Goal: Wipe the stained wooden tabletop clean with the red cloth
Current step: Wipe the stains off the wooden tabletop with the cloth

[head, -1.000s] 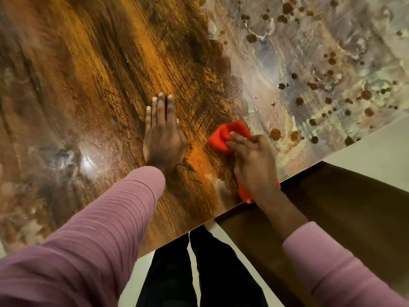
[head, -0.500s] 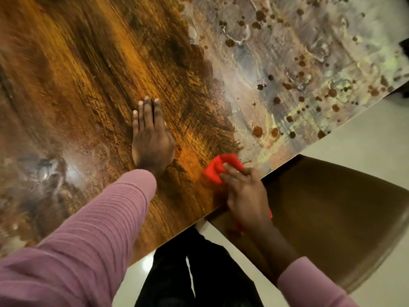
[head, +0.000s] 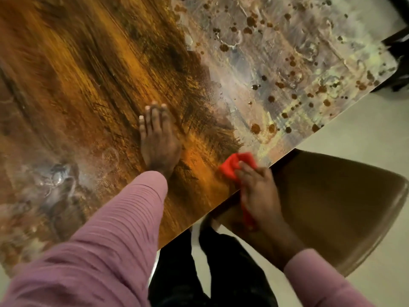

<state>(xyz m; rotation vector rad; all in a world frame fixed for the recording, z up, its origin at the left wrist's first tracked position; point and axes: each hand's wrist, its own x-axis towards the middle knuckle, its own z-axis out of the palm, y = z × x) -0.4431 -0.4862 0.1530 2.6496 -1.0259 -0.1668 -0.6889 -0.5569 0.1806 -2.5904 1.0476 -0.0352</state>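
The wooden tabletop fills the upper left; its middle shows bare brown grain, while the right part is covered in pale smears and dark brown spots. A red cloth lies at the table's near edge, one end hanging below the edge. My right hand grips the cloth and presses it on the edge. My left hand lies flat on the wood, fingers together, just left of the cloth.
A brown chair seat stands under the table edge at the right. Pale floor lies beyond. More pale smears cover the tabletop's left part. A dark object sits at the far right edge. My dark trouser legs show below.
My right hand has pulled the red cloth back towards me, from the stained patch down to the table's near edge. The left hand stays flat on the wood.
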